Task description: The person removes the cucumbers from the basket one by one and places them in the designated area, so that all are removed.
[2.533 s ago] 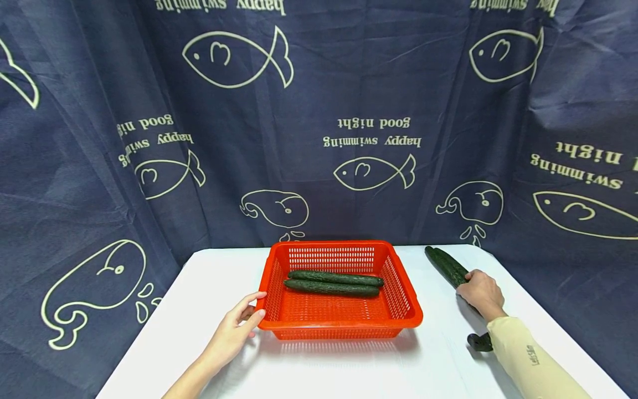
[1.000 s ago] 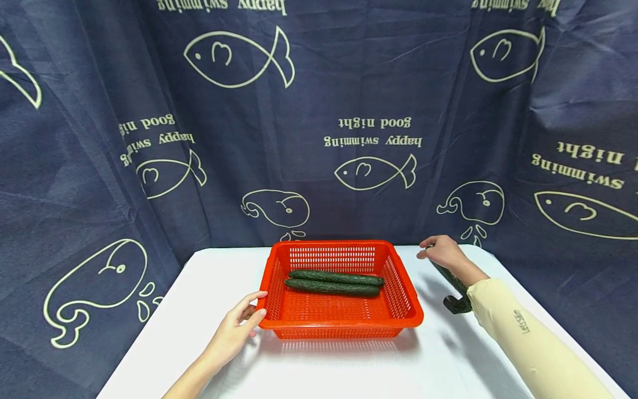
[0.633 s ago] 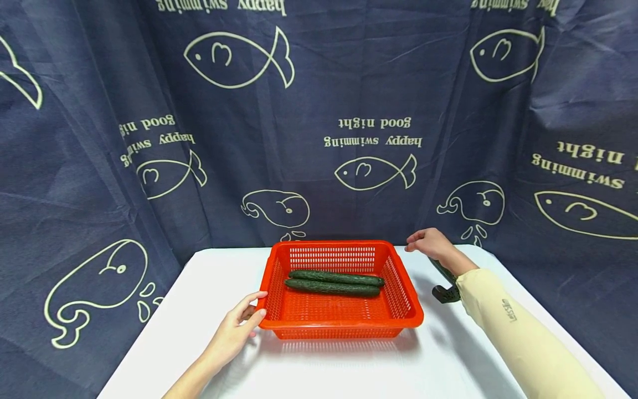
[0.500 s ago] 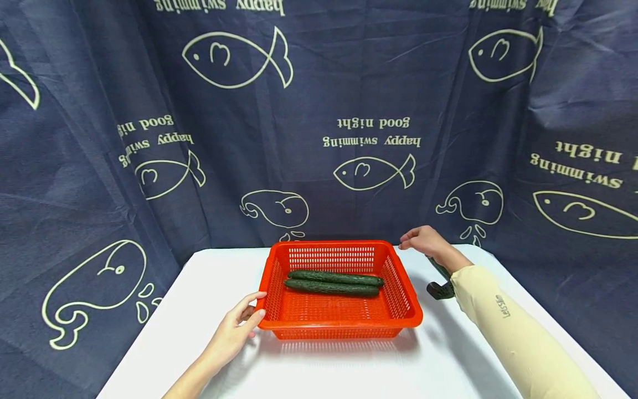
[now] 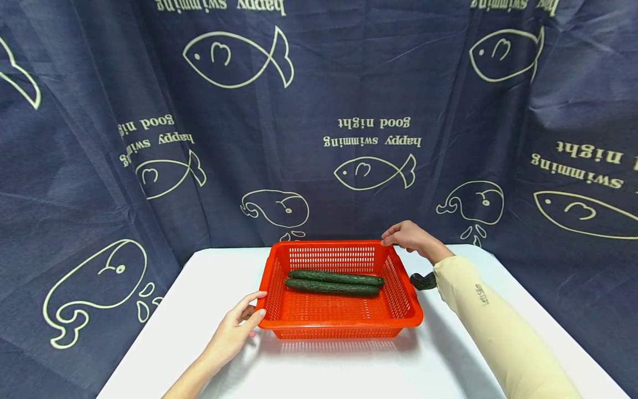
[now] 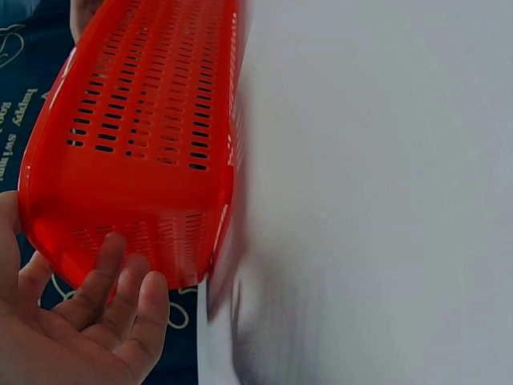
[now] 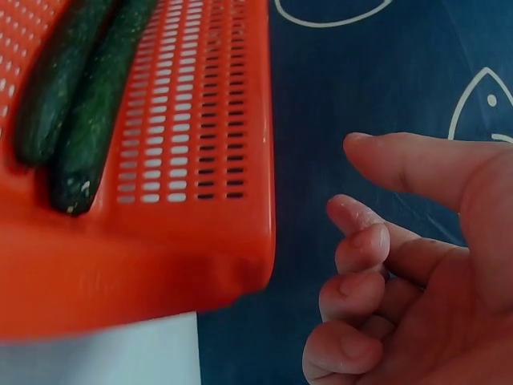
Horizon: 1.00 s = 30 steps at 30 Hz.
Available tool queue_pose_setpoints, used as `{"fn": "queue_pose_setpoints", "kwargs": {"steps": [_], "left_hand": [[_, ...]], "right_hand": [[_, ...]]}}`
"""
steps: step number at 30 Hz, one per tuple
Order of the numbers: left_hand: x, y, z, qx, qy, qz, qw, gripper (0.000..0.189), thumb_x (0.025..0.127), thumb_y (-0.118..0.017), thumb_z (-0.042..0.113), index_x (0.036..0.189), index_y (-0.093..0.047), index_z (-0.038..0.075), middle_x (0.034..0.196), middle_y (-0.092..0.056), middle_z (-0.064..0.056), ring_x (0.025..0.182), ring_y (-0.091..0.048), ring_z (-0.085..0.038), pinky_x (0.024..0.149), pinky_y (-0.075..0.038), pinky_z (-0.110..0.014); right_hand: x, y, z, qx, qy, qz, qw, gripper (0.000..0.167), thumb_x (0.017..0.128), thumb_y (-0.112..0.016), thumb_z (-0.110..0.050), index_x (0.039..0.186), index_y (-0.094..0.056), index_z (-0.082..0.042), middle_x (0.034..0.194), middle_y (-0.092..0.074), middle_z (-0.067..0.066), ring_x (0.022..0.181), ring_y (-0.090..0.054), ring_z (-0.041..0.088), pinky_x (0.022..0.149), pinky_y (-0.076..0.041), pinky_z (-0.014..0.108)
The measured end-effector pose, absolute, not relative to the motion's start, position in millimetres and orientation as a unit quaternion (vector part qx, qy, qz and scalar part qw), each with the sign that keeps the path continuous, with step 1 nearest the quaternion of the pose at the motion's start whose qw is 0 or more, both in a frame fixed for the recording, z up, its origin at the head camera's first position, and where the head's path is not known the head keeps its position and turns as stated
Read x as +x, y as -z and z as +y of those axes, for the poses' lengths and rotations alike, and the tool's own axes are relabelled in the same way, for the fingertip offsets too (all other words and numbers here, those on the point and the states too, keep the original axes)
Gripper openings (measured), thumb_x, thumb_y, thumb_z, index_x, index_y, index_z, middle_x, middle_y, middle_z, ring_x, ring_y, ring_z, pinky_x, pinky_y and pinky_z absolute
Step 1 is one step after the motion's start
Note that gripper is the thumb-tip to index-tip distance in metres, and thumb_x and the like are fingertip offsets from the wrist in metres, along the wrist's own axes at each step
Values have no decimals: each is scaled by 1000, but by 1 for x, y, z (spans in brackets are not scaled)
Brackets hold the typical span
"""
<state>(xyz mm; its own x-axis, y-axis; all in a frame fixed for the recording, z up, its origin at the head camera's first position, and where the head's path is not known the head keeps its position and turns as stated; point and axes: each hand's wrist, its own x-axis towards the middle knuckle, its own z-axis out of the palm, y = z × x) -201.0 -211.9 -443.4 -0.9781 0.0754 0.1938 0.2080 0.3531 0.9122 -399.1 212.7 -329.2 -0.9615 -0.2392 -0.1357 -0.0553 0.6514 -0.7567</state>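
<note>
A red perforated plastic basket (image 5: pixel 344 324) stands mid-table, with two dark green cucumbers (image 5: pixel 331 286) side by side inside it. My left hand (image 5: pixel 234 332) holds the basket's left rim. In the left wrist view its fingers (image 6: pixel 132 281) bend under the rim against the basket's outer wall. My right hand (image 5: pixel 408 237) hovers at the basket's back right corner, holding nothing. The right wrist view shows its thumb stretched out and its other fingers loosely bent, apart from the basket. No cucumbers show on the table's right side, much of it hidden behind the right forearm.
The basket stands on a white-covered table (image 5: pixel 189 293). Right behind the table hangs a dark blue curtain (image 5: pixel 319 83) printed with fish and whales. A black wrist-worn device (image 5: pixel 422 281) hangs beneath my right wrist, close to the basket's right rim.
My right hand has left the cucumbers at the table's right, rising and moving left to the basket's back right corner. The left hand and basket have stayed put.
</note>
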Motion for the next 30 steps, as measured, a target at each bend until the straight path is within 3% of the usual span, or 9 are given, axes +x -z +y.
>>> {"fn": "queue_pose_setpoints", "kwargs": {"steps": [14,21,25,30], "left_hand": [[-202,445,-212,-81,557,-824,62,41,100,-63,23,141,-55,19,97,-69,-11,91,-63,-16,69,-56,-36],[-202,442,-213,-81,558,-824,60,41,100,-65,24,140,-56,20,95,-69,-7,90,-63,-15,71,-56,-35],[-201,442,-213,-94,550,-828,65,41,101,-62,23,140,-54,16,95,-69,-8,89,-62,-13,70,-55,-35],[-202,443,-213,-92,552,-826,65,41,101,-62,23,141,-55,17,95,-70,-8,90,-63,-13,69,-55,-33]], "right_hand": [[-408,338,182,-110,440,875,169,41,90,-73,-19,125,-68,1,56,-43,-5,45,-31,10,48,-28,24],[-409,344,168,-127,445,868,181,37,89,-74,-19,120,-70,0,62,-54,-2,46,-35,10,47,-30,24],[-413,352,160,-143,446,862,194,38,90,-73,-17,122,-69,3,74,-66,-2,47,-34,9,48,-29,25],[-416,361,153,-134,446,858,215,41,89,-75,-17,125,-68,2,76,-65,-1,50,-35,10,52,-29,29]]}}
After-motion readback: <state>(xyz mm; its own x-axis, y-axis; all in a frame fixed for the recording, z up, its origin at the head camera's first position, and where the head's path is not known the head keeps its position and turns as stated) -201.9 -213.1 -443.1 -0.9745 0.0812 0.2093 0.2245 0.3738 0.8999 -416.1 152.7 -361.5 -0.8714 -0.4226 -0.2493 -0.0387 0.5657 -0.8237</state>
